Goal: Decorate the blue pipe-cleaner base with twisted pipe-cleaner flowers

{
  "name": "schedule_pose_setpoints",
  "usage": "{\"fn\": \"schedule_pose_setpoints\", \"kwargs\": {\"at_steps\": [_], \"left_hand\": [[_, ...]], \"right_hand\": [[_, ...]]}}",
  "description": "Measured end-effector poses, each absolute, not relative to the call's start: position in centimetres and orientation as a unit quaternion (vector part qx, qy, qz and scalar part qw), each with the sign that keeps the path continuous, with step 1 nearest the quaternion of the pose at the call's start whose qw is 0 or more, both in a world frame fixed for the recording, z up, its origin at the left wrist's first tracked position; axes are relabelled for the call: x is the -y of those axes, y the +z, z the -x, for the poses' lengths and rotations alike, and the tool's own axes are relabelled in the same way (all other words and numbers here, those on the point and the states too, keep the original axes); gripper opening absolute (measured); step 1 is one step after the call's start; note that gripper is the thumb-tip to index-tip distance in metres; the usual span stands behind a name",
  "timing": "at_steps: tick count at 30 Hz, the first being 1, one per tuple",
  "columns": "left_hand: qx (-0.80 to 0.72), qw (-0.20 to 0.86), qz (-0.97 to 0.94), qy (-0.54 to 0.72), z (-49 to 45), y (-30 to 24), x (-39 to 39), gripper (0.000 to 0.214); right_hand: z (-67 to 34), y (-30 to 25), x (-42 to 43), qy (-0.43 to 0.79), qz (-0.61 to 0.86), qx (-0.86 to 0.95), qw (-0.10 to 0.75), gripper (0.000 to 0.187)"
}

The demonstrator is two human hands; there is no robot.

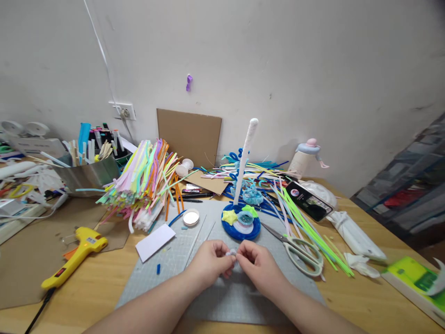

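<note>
My left hand (216,260) and my right hand (255,264) meet over the grey cutting mat (278,301). Both pinch a small whitish fuzzy piece (231,253) between their fingertips; most of it is covered, so its kind is unclear. Just beyond them stands a round blue fuzzy base (227,230) with a white upright stick (244,157). On that base sit a yellow star (229,217), a light-blue ring (245,218) and a yellow-green shape (251,210). Scissors (301,253) lie to the right of my right hand.
A yellow glue gun (81,250) lies at left, near a big bundle of pipe cleaners (142,181). A white card (155,242) rests on the mat's left edge. At right are a phone (309,200), green pipe cleaners (313,232) and a tissue pack (415,287). Cardboard (187,134) leans against the wall.
</note>
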State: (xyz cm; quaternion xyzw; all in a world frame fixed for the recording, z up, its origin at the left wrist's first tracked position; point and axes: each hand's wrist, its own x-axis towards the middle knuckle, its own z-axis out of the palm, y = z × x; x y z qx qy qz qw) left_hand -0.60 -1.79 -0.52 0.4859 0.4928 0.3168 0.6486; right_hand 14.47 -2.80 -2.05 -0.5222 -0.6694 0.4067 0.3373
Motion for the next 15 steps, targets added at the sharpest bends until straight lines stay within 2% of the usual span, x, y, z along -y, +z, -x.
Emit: {"fn": "schedule_pose_setpoints", "kwargs": {"at_steps": [3,7,10,12,15], "left_hand": [[-0.486,0.624,-0.521,0.32,0.9,-0.9,1.7,0.015],[-0.499,0.527,-0.618,0.302,1.2,-1.5,1.8,0.013],[-0.503,0.504,-0.638,0.293,1.3,-1.6,2.0,0.015],[-0.502,0.528,-0.621,0.288,1.2,-1.4,2.0,0.016],[-0.489,0.615,-0.555,0.274,1.2,-0.6,2.0,0.02]], "right_hand": [[-14.8,-1.2,2.9,0.384,0.519,0.692,0.324,0.016],[-15.0,-0.2,3.1,0.304,0.505,0.747,0.307,0.006],[-15.0,0.0,3.2,0.292,0.489,0.764,0.303,0.01],[-14.9,0.0,3.0,0.321,0.489,0.752,0.306,0.011],[-15.0,0.1,2.5,0.463,0.473,0.68,0.315,0.016]]}}
